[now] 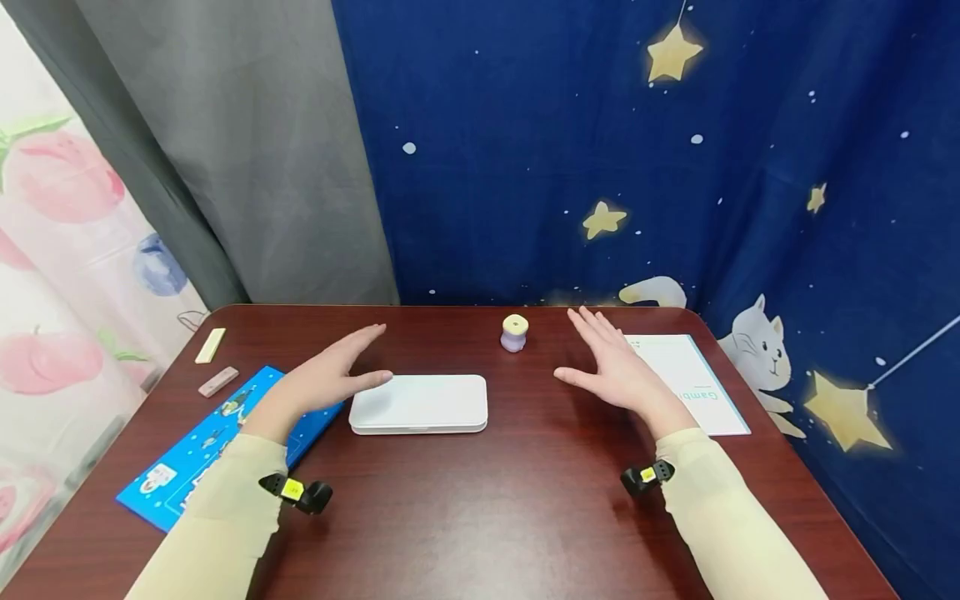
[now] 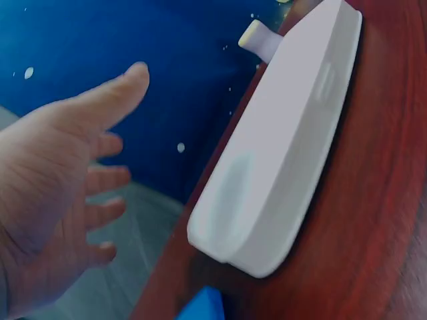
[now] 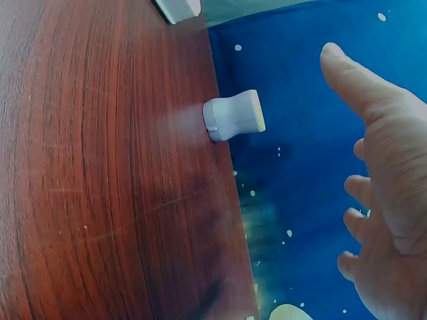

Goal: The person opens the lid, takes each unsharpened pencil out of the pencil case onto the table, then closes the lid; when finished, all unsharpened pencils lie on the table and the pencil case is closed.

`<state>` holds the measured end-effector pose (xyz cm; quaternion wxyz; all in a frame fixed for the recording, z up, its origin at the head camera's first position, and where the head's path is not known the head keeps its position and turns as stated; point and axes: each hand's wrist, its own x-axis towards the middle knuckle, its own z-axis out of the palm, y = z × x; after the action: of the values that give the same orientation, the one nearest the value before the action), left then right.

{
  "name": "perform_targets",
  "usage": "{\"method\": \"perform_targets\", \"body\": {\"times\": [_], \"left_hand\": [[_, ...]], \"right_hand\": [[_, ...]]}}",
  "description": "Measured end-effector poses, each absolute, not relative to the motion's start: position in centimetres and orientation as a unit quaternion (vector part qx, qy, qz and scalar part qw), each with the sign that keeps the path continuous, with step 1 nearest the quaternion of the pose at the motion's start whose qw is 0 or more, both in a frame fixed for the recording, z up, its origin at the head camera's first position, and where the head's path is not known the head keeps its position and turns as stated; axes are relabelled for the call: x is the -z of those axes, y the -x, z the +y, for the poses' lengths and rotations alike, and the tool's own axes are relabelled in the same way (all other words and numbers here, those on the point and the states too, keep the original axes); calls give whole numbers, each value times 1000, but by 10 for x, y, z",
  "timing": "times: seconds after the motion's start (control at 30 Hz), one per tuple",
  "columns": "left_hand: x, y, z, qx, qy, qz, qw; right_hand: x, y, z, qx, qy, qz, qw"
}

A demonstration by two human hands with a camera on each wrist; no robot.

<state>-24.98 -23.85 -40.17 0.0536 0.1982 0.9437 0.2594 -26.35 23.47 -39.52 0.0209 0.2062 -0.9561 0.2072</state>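
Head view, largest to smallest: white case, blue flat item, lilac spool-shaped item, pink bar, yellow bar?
1. Blue flat item, though partly covered
2. White case
3. Lilac spool-shaped item
4. Pink bar and yellow bar: too alike to rank

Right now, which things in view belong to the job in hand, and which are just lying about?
Likely in the job, though nothing is held:
white case, by the left hand
lilac spool-shaped item, between that hand and the right hand

Probably just lying about:
blue booklet
cream stick
pink stick
white printed sheet
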Motion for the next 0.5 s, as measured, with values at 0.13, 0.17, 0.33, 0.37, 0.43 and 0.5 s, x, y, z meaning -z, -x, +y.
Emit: {"method": "perform_targets", "body": {"times": [0.13, 0.17, 0.33, 0.37, 0.43, 0.5], "left_hand": [[415, 242, -247, -294, -217, 929, 59], [419, 241, -249, -299, -220, 926, 62], [435, 234, -254, -317, -223, 918, 80], [437, 233, -255, -318, -222, 918, 83], [441, 231, -255, -312, -223, 920, 83], [444, 231, -256, -302, -232, 921, 76]], "right_hand": [[396, 263, 231, -255, -224, -941, 16], [396, 263, 229, -266, -228, -937, 14], [396, 262, 217, -302, -243, -922, 12], [396, 262, 214, -305, -248, -920, 12], [396, 262, 207, -310, -254, -916, 7], [397, 262, 201, -314, -264, -912, 4]]}}
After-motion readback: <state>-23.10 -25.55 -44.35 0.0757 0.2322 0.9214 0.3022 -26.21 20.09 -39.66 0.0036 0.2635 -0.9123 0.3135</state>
